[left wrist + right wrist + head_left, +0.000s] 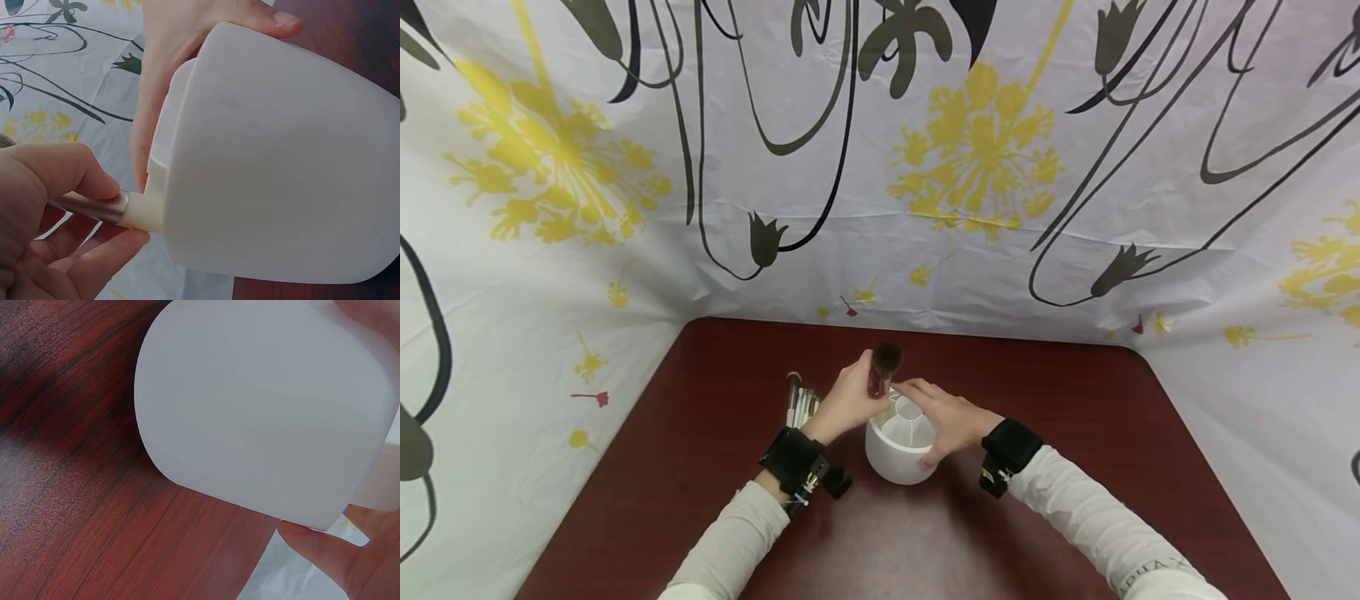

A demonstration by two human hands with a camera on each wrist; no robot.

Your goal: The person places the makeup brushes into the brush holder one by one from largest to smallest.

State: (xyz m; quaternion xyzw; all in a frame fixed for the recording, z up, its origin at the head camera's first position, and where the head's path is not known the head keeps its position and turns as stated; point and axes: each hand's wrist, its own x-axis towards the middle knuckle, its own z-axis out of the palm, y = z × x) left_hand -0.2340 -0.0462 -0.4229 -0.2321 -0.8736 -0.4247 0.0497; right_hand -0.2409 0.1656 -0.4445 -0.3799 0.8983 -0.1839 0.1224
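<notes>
My left hand (848, 402) pinches a makeup brush (887, 358) between thumb and fingers, its dark bristles pointing up. The brush's pale lower handle (145, 212) goes in at the rim of a white divided brush holder (897, 463); its end is hidden inside. Round dividers show in the holder's open top, in the head view. My right hand (953, 419) grips the holder from the right, thumb on the near side and fingers over the far rim. The holder's smooth side (256, 406) fills much of the right wrist view.
Several more brushes (802, 405) lie together on the dark red-brown table (1037, 517), left of the holder and partly behind my left wrist. A white patterned cloth (820, 183) hangs behind the table and along its sides.
</notes>
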